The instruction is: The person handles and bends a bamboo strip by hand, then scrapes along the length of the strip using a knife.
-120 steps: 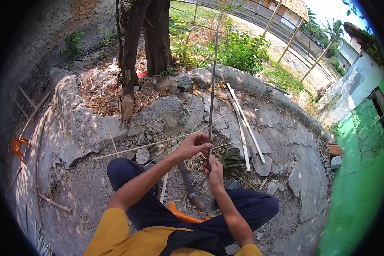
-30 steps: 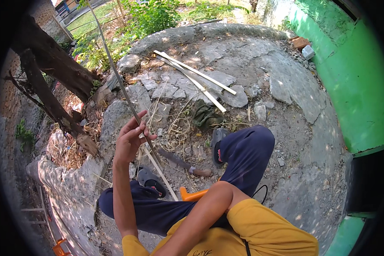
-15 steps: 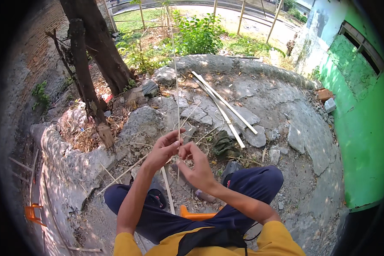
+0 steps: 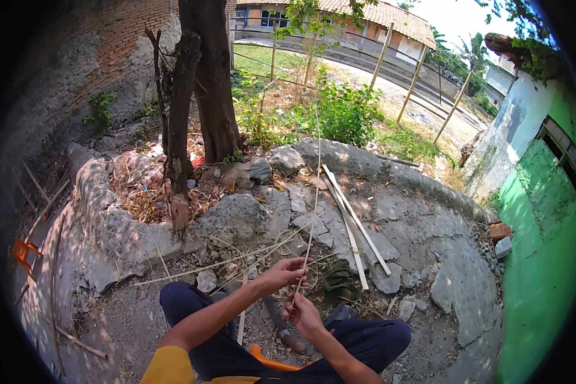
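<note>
A long, thin, pale strip [image 4: 318,166], like split bamboo or cane, rises from my hands and leans slightly to the right. My left hand [image 4: 280,276] pinches it between thumb and fingers. Just below and nearer my body, my right hand [image 4: 306,317] grips the lower part of the same strip. Under my hands, a tool with a dark blade and a wooden handle [image 4: 293,344] lies on the ground between my feet. More thin strips [image 4: 224,261] lie loosely across the ground beyond my left forearm.
Pale flat slats [image 4: 358,224] lie on broken concrete ahead, beside a dark crumpled cloth [image 4: 340,281]. An orange seat [image 4: 272,362] shows between my legs. Tree trunks [image 4: 214,96] stand at the left; a green wall [image 4: 537,256] bounds the right. A low concrete rim [image 4: 377,168] curves ahead.
The view has tipped up and shifted left. My hands, close together before, are now a little apart along the strip, the right one lower. The strip leans more to the right.
</note>
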A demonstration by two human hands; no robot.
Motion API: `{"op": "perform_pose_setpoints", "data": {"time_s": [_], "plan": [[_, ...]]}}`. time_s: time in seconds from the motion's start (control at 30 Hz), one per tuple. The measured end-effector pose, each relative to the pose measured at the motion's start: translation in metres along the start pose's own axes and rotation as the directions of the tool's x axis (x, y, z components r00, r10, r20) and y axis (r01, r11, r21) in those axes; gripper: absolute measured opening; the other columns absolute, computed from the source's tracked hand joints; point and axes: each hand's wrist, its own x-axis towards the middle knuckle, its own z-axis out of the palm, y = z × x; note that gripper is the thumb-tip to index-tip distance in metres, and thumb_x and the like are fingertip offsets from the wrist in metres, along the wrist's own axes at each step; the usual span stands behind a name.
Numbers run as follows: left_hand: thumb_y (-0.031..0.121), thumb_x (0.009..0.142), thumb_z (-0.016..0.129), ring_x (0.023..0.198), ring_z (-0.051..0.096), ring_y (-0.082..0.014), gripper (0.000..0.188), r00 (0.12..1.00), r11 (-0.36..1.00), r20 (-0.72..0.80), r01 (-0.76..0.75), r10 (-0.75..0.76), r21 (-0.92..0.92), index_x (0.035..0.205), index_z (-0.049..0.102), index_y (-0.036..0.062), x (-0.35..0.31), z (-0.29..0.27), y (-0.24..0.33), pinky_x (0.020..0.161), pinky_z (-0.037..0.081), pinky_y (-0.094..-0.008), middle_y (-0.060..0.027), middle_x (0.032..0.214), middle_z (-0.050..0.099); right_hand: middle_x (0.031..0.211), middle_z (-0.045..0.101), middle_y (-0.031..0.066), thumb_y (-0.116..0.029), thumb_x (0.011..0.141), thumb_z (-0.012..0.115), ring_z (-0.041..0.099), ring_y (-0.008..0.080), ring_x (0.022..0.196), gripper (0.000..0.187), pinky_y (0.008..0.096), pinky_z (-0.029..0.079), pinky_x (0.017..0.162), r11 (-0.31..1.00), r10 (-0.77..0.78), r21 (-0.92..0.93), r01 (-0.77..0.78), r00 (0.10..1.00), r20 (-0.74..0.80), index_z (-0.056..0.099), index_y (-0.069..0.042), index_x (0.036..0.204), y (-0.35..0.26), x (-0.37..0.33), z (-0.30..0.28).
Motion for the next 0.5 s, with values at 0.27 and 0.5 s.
{"op": "perform_pose_setpoints", "data": {"time_s": [0.27, 0.5], "plan": [[0.008, 0.104, 0.056, 0.095, 0.064, -0.0118, 0.045, 0.995, 0.995, -0.016, 0.095, -0.094, 0.019, 0.147, 0.045, 0.0017, 0.006, -0.015, -0.024, 0.089, 0.059, -0.0315, -0.0004, 0.109, 0.061, 0.080, 0.050, 0.0018, -0.030, 0.111, 0.041, 0.055, 0.0187, 0.076, 0.025, 0.0356, 0.050, 0.074, 0.997, 0.048, 0.065, -0.050, 0.998, 0.034, 0.050, -0.007, 0.113, 0.007, -0.001, -0.007], [0.006, 0.106, 0.050, 0.098, 0.065, -0.0163, 0.043, 0.992, 0.992, -0.029, 0.125, -0.125, 0.015, 0.148, 0.044, 0.0021, 0.007, -0.013, -0.023, 0.089, 0.057, -0.0343, -0.0044, 0.114, 0.061, 0.079, 0.048, 0.0004, -0.030, 0.111, 0.043, 0.052, 0.0156, 0.072, 0.022, 0.0338, 0.048, 0.072, 0.997, 0.058, 0.055, -0.058, 0.998, -0.008, 0.050, -0.010, 0.110, 0.012, 0.000, -0.009]]}}
